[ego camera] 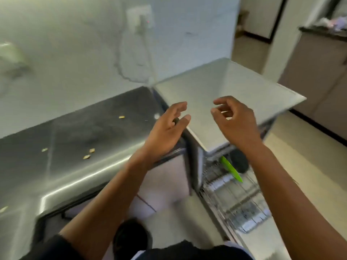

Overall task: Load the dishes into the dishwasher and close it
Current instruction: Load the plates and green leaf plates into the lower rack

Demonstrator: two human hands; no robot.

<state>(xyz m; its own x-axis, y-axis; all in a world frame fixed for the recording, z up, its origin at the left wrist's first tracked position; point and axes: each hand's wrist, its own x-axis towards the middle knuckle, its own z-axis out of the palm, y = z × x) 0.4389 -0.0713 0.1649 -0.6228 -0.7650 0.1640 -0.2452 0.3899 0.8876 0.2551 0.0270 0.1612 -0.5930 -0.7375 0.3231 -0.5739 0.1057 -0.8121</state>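
The dishwasher (234, 94) is a steel-topped box at centre right. Its wire rack (236, 199) is pulled out below the top. In the rack lie a green plate (231, 169) on edge and a dark round dish (240, 162) behind it. My left hand (167, 128) hovers over the corner where the dark counter meets the dishwasher, fingers apart and holding nothing. My right hand (234, 121) hangs above the dishwasher's top, fingers loosely curled and empty. The frame is motion-blurred.
A dark steel counter (75, 139) with a few yellow crumbs (87, 156) runs to the left. A white wall with a socket and cable (139, 19) stands behind. Pale tiled floor (300, 166) lies to the right, and another dark-topped counter (323, 32) stands at far right.
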